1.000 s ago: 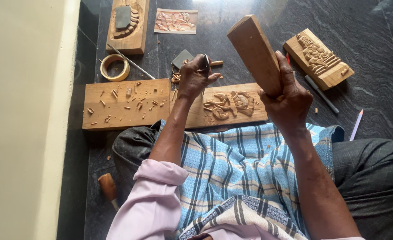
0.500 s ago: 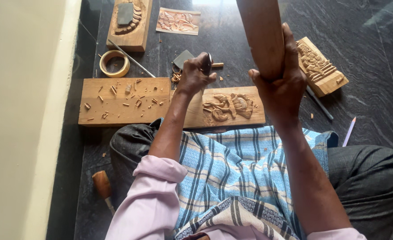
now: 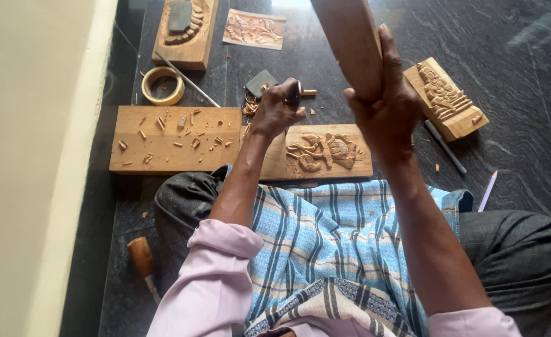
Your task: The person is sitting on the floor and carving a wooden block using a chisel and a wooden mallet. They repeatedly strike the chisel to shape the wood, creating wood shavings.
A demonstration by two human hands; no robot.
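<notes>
Head view: a seated person is seen from above, with a dark stone floor (image 3: 525,75) ahead and a blue checked cloth (image 3: 331,237) spread over the lap.
Left hand: the left hand (image 3: 278,111) is closed in a fist around a chisel (image 3: 295,92), only the top end of which is seen above the knuckles; the blade is hidden by the hand.
Right hand: the right hand (image 3: 391,109) is wrapped tightly around a wooden mallet (image 3: 350,43), which is held raised and runs out of the top of the picture.
Carved panel: a wooden panel (image 3: 322,151) with a relief carving lies on the floor just beyond the knees; the left hand is placed over its left end.
Plain board: a second board (image 3: 175,140), strewn with wood chips (image 3: 182,134), lies against the panel's left side.
Other carvings: a carved block (image 3: 447,98) is seen to the right of the mallet hand, and another carved block (image 3: 185,28) at top left.
Small items: a roll of tape (image 3: 162,85) lies beyond the plain board; a wooden tool handle (image 3: 141,257) lies by the left knee; a pencil (image 3: 488,190) lies at the right.
</notes>
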